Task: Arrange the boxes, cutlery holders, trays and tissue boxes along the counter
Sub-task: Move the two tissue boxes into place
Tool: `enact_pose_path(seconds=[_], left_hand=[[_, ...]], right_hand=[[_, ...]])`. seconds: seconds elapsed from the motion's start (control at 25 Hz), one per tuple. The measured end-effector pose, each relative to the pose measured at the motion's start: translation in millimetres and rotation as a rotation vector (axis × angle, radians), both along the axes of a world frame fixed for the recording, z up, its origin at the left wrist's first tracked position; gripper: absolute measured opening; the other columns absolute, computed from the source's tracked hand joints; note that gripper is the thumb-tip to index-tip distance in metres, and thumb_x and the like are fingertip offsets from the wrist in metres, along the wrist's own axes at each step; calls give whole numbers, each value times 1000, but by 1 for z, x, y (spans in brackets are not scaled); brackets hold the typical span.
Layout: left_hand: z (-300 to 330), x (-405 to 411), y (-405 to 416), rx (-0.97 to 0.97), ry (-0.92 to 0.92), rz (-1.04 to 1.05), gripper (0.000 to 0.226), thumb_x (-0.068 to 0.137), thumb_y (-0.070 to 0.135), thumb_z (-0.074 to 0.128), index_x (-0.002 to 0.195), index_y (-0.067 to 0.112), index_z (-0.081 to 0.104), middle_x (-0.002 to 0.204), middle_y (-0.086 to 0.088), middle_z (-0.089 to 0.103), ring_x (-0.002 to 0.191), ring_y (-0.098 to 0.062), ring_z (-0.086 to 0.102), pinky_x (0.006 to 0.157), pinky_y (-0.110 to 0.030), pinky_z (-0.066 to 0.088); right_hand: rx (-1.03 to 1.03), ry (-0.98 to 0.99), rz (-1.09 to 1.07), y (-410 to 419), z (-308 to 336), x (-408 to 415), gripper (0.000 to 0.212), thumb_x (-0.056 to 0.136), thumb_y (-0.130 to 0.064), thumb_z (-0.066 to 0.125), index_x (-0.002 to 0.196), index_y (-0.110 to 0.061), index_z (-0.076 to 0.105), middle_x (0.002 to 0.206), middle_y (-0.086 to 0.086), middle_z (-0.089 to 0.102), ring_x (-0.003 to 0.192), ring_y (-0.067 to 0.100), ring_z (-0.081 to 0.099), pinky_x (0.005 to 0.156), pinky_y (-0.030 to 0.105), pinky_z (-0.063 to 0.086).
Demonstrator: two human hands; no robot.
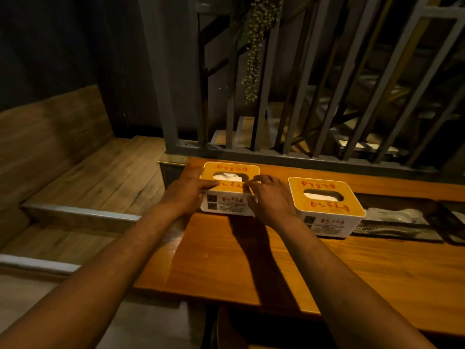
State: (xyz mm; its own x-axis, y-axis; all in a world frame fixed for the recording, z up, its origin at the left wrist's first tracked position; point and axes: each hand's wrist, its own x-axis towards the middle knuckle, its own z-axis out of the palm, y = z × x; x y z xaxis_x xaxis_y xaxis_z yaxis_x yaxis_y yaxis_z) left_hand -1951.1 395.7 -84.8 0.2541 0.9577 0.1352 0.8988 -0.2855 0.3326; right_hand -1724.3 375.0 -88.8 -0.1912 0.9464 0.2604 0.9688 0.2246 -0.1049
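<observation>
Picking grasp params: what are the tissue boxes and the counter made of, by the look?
Left tissue box: smooth white body, probably plastic, with rounded corners; its flat lid has a wood-like tan look, possibly bamboo. Both hands, left hand and right hand, rest on it. Right tissue box: the same build. Counter: orange-brown wood with visible grain and a soft sheen, likely varnished.

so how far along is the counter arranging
Looks done: the right tissue box stands alone on the counter. In hand: left hand and right hand both rest on the left tissue box by the counter's end. Left: the tray at far right, and anything out of view.
</observation>
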Motion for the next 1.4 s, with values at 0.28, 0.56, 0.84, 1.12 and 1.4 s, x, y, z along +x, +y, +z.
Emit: enact_pose_path(seconds=[0.28,0.56,0.84,1.12,1.4], left_hand=[[-21,28,33,179,-78,13,41,93,36,61,134,32,55,140,-4,53,122,-22,53,95,-33,46],[-29,56,105,181,-55,89,44,98,33,53,142,35,46,155,-9,36,134,-32,44,104,-45,45],[-40,66,183,143,-12,109,55,100,24,51,148,43,32,161,-4,21,132,-33,45,99,-48,47],[-49,75,215,169,-17,95,55,100,27,49,149,41,29,161,-5,20,131,-34,44,100,-52,46],[-15,76,179,143,196,61,87,91,23,63,155,32,5,162,-15,8,146,-41,11,117,-56,21]], right_hand=[[6,-40,-159,17,-9,-4,50,91,-34,63,139,-30,48,145,3,49,129,30,47,110,50,34],[-166,-209,-243,92,3,-3,83,77,-41,78,147,-26,34,153,5,38,141,36,33,113,65,18],[-270,-220,-301,170,-2,-1,100,83,-39,74,156,-22,7,164,9,13,143,40,30,115,63,22],[-285,-193,-320,200,-8,7,102,84,-39,72,156,-20,2,164,9,10,140,42,33,111,68,23],[-376,-133,-241,187,22,19,112,78,-42,77,156,-27,-3,165,8,0,147,38,20,111,66,28]])
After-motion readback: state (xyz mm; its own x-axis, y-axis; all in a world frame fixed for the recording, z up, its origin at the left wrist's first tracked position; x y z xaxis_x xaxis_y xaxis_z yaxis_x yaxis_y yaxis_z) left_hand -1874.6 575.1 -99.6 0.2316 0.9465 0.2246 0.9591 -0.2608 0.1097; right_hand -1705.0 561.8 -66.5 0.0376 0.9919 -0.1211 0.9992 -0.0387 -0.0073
